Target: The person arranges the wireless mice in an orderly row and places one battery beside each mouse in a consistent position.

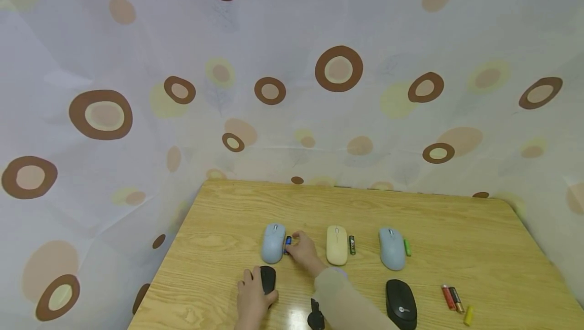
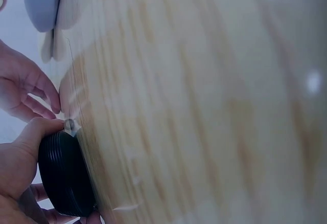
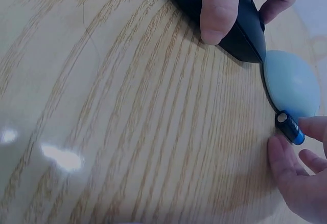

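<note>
One black mouse (image 1: 268, 278), partly covered by your gripping left hand (image 1: 252, 296), sits toward the tabletop's (image 1: 214, 239) left edge; your right hand (image 1: 304, 251) narrows at a blue battery (image 1: 288, 244) nearer the far-left corner, whether pinching I cannot tell.

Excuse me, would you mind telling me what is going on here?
A person's left hand grips a rounded black computer mouse on the wooden table. Their right hand is at a blue-and-black cylindrical battery beside an oval light-blue mouse; whether it pinches the battery is unclear. Farther right, a dark-green cylindrical battery lies beside an oval cream mouse.
</note>
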Available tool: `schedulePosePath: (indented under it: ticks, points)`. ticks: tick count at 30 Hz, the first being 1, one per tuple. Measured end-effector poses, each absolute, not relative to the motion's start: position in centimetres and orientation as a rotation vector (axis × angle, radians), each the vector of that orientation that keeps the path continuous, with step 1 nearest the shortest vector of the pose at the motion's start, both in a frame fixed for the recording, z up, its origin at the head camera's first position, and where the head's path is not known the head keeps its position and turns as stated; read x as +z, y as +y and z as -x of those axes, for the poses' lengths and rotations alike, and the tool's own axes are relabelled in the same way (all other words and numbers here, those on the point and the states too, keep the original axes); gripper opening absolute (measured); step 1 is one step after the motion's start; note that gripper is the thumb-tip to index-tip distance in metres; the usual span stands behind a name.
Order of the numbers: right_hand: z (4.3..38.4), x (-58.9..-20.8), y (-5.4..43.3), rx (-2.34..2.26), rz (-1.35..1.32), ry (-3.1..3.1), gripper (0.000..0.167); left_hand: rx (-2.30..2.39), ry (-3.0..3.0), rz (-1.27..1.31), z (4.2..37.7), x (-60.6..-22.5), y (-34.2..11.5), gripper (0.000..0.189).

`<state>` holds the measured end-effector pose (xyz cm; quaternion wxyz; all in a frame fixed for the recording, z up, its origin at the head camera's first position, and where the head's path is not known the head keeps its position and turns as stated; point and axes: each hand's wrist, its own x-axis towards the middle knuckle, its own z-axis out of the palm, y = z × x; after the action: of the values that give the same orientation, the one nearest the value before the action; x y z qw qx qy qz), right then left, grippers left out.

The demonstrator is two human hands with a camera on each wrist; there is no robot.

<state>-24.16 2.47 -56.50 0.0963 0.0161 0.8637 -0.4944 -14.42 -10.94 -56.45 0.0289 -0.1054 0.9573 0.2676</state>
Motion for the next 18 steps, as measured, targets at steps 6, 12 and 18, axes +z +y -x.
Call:
schedulePosePath:
  ticks: [6, 12, 18]
  points:
    - [23.6, -55.6, 3.7, -1.413, 0.026, 2.555, 0.042, 0.839, 2.967, 0.324, 14.4, -56.4, -10.9, 0.070]
    - [23.1, -53.1, 5.8, -1.370, 0.328, 2.567, 0.038, 0.843, 2.952, 0.320, 14.4, -56.4, -11.0, 0.070]
    - [22.3, -50.7, 9.8, -1.196, 0.560, 2.749, 0.029, 0.848, 2.941, 0.316, 14.5, -56.4, -11.0, 0.070]
